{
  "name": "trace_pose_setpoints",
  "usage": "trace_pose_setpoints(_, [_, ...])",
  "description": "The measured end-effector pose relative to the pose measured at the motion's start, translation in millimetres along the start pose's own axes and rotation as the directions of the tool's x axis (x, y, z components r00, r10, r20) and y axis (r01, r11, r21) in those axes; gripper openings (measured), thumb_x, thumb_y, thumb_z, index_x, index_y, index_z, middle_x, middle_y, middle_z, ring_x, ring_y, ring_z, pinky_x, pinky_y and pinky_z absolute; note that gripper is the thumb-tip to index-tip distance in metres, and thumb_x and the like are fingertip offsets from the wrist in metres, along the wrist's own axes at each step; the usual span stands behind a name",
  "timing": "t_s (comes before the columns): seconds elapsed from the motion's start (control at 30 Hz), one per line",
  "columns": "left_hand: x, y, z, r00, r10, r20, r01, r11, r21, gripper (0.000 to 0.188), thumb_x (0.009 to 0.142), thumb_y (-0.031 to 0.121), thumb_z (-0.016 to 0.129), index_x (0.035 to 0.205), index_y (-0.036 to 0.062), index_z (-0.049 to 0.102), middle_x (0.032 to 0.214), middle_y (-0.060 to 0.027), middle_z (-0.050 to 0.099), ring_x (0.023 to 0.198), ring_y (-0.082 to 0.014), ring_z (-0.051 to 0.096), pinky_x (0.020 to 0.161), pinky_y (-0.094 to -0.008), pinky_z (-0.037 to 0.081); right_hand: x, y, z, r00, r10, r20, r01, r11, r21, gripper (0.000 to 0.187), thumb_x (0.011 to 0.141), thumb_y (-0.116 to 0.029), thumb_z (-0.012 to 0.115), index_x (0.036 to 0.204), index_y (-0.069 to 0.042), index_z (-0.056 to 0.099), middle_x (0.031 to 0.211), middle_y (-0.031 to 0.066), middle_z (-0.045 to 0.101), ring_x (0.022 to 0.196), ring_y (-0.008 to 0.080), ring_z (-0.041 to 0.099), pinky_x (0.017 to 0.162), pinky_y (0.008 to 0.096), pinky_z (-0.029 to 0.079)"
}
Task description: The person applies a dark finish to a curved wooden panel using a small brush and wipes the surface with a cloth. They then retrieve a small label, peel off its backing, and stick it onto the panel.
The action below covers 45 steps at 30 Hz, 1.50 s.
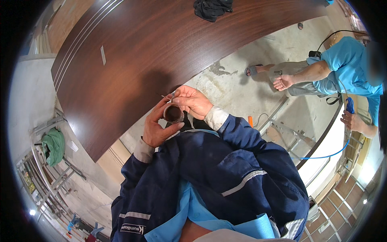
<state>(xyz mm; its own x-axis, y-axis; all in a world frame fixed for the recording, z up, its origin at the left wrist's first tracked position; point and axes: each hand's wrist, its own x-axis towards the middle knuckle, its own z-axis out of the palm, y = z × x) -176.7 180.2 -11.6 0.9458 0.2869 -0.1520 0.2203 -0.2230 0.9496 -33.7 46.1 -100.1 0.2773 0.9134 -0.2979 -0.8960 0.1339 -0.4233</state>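
The right hand point(194, 103) had its thumb and forefinger pressed together on a thin stick point(165, 97) at the far rim of a small cup point(173, 120), its other fingers folded in. The left hand point(154, 128) was wrapped around the cup, its thumb on the near side and its fingers along the left and far sides. The cup was held with its mouth up, just beside the near edge of the surface and in front of the person's body; its inside showed brown, though how full it was could not be told. The sleeves of a dark blue jacket point(238, 161) reached to pale cuffs behind both hands.

Beyond them spread the surface point(133, 76), dark brown and wood-grained, with pale lines across its left end. A pale strip point(103, 55) lay on it, and a black cloth point(213, 9) sat crumpled near its far side. To the right, past a stretch of stained floor point(225, 92), a co-worker point(342, 62) in a light blue shirt held one hand open and gripped a blue tool point(350, 105) in the other. Far left, a green bag point(53, 147) rested by metal frames
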Motion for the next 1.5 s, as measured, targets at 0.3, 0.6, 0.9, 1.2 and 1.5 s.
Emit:
trace_pose_setpoints(0.3, [26, -4, -54, 0.992, -0.002, -0.123, -0.025, 0.975, -0.221, 0.059, 0.076, 0.013, 0.087, 0.130, 0.0018, 0.066, 0.140, -0.0133, 0.060, 0.127, -0.0232, 0.060, 0.108, -0.0390, 0.047, 87, -141, -16, 0.851, -0.525, -0.012, 0.117, 0.212, -0.970, 0.044, 0.084, -0.029, 0.081, 0.117, -0.002, 0.067, 0.110, 0.0135, 0.073, 0.103, 0.0258, 0.070, 0.086, 0.0382, 0.057])
trace_pose_setpoints(0.6, [19, -31, -91, 0.960, -0.092, -0.263, 0.072, 0.994, -0.086, 0.058, 0.074, 0.009, 0.085, 0.130, 0.0047, 0.067, 0.137, -0.0111, 0.065, 0.127, -0.0247, 0.061, 0.110, -0.0385, 0.045, 195, -274, -86, 0.780, -0.626, -0.005, -0.501, -0.620, -0.603, 0.055, 0.091, -0.046, 0.068, 0.140, -0.022, 0.062, 0.148, 0.0202, 0.050, 0.134, 0.0406, 0.049, 0.110, 0.0457, 0.045])
trace_pose_setpoints(0.9, [17, -11, -41, 0.941, -0.131, -0.312, 0.091, 0.986, -0.139, 0.059, 0.075, 0.012, 0.085, 0.130, 0.0043, 0.066, 0.138, -0.0116, 0.063, 0.127, -0.0250, 0.061, 0.110, -0.0391, 0.046, 54, -13, -6, 0.876, -0.308, 0.372, 0.199, -0.471, -0.859, 0.013, 0.081, -0.016, 0.066, 0.089, -0.008, 0.074, 0.096, 0.0159, 0.060, 0.094, 0.0348, 0.062, 0.077, 0.0450, 0.057])
trace_pose_setpoints(1.2, [-35, 11, 42, 0.904, -0.212, -0.372, 0.155, 0.972, -0.179, 0.063, 0.074, 0.009, 0.084, 0.134, 0.0039, 0.063, 0.139, -0.0118, 0.062, 0.127, -0.0227, 0.058, 0.108, -0.0365, 0.046, -27, -256, -203, 0.346, -0.938, 0.005, -0.404, -0.154, -0.902, 0.031, 0.086, -0.021, 0.069, 0.108, 0.000, 0.075, 0.104, 0.0232, 0.074, 0.091, 0.0394, 0.071, 0.086, 0.0450, 0.055])
trace_pose_setpoints(1.5, [-69, 18, 57, 0.891, -0.234, -0.389, 0.176, 0.968, -0.180, 0.064, 0.075, 0.004, 0.082, 0.135, 0.0014, 0.062, 0.141, -0.0145, 0.060, 0.129, -0.0237, 0.058, 0.109, -0.0373, 0.045, 37, -16, -105, 0.425, -0.879, -0.214, 0.277, 0.352, -0.894, 0.036, 0.086, -0.003, 0.064, 0.121, 0.002, 0.058, 0.117, 0.0175, 0.064, 0.110, 0.0307, 0.061, 0.101, 0.0411, 0.047])
